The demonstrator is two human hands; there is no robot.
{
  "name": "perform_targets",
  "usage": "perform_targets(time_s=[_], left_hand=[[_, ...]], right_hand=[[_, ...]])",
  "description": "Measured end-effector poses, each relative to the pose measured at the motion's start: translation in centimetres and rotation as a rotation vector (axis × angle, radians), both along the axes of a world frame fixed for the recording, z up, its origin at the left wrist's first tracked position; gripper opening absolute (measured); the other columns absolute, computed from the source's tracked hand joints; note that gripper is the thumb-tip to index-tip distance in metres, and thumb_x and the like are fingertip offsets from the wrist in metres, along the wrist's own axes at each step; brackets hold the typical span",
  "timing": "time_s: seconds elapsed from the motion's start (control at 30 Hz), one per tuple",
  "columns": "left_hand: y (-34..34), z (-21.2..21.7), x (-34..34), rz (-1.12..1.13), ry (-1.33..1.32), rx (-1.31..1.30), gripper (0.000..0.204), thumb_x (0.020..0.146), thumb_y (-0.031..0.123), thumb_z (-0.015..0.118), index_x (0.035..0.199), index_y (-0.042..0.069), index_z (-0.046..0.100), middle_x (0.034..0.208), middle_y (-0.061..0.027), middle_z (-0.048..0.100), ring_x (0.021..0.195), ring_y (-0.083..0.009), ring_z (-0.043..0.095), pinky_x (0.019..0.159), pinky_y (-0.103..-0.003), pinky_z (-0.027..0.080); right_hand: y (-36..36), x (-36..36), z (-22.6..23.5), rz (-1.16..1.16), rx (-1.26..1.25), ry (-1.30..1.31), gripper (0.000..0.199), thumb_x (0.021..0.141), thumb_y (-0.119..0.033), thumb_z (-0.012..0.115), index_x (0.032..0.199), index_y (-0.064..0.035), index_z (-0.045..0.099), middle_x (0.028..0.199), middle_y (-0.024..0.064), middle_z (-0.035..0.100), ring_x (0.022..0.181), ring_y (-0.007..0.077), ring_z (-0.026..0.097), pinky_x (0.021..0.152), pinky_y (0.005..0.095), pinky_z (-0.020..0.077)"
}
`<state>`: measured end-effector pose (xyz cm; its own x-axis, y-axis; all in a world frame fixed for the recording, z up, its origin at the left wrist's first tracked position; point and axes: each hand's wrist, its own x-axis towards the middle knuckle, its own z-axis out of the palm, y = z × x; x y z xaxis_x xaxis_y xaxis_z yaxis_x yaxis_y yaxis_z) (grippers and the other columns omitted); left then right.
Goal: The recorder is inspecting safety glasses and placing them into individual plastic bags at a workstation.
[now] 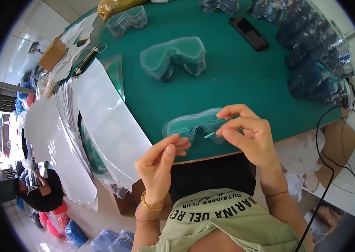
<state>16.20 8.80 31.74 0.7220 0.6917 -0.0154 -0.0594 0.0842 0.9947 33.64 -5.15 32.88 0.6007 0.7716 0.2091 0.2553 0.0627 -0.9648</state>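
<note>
In front of me near the table's front edge lies a clear goggle-shaped plastic lens (177, 123) with pale print on it. My right hand (249, 133) is over its right end, thumb and a finger pinched together. A small green-tinted sliver of film (209, 135) sticks out from those fingertips. At the lens's lower left, my left hand (160, 158) is held with loosely bent fingers, thumb apart, and nothing visible in it. Whether its fingertips touch the lens I cannot tell. Farther back stands a stack of the same clear lenses (173, 54).
White sheets (106, 113) cover the table's left side. More lens stacks (127, 21) stand at the back, with a black phone (249, 33) nearby. Bundled dark lenses (316, 63) line the right side. A black cable (332, 161) hangs at right. Another person (43, 191) is at far left.
</note>
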Motion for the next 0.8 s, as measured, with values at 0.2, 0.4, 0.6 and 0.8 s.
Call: perform_targets(time_s=[0.2,0.4,0.6,0.8], left_hand=[[0.6,0.0,1.1,0.087,0.107,0.078,0.021,0.097,0.006,0.058,0.111,-0.006,0.067,0.085,-0.012,0.071,0.07,-0.0142,0.068,0.057,-0.021,0.05],[0.6,0.4,2.1,0.171,0.277,0.06,0.023,0.096,0.006,0.06,0.115,-0.005,0.065,0.063,-0.0055,0.062,0.047,-0.0089,0.057,0.041,-0.019,0.042],[0.1,0.7,2.6,0.229,0.292,0.098,0.023,0.097,0.006,0.056,0.116,-0.005,0.064,0.058,-0.0046,0.06,0.043,-0.0075,0.054,0.038,-0.018,0.038],[-0.3,0.2,3.4,0.297,0.26,0.199,0.029,0.098,0.008,0.057,0.125,0.0,0.061,0.056,-0.0043,0.062,0.039,-0.0064,0.05,0.036,-0.018,0.034]], right_hand=[[0.6,-0.4,0.5,-0.153,-0.16,0.34,0.011,0.091,-0.007,0.065,0.089,0.0002,0.073,0.073,0.0054,0.066,0.064,0.0091,0.061,0.055,0.0196,0.0481],[1.7,-0.6,-0.3,-0.235,-0.231,0.325,0.014,0.091,-0.011,0.067,0.098,0.0009,0.07,0.07,0.0043,0.065,0.057,0.0071,0.06,0.05,0.02,0.0488],[1.8,-1.0,-0.6,-0.23,-0.277,0.286,0.015,0.091,-0.012,0.068,0.098,0.002,0.069,0.069,0.0052,0.066,0.057,0.0081,0.061,0.051,0.021,0.05],[1.9,-1.0,-0.9,-0.269,-0.266,0.237,0.015,0.092,-0.012,0.068,0.099,0.0017,0.069,0.068,0.0058,0.067,0.057,0.0078,0.061,0.051,0.0212,0.0495]])
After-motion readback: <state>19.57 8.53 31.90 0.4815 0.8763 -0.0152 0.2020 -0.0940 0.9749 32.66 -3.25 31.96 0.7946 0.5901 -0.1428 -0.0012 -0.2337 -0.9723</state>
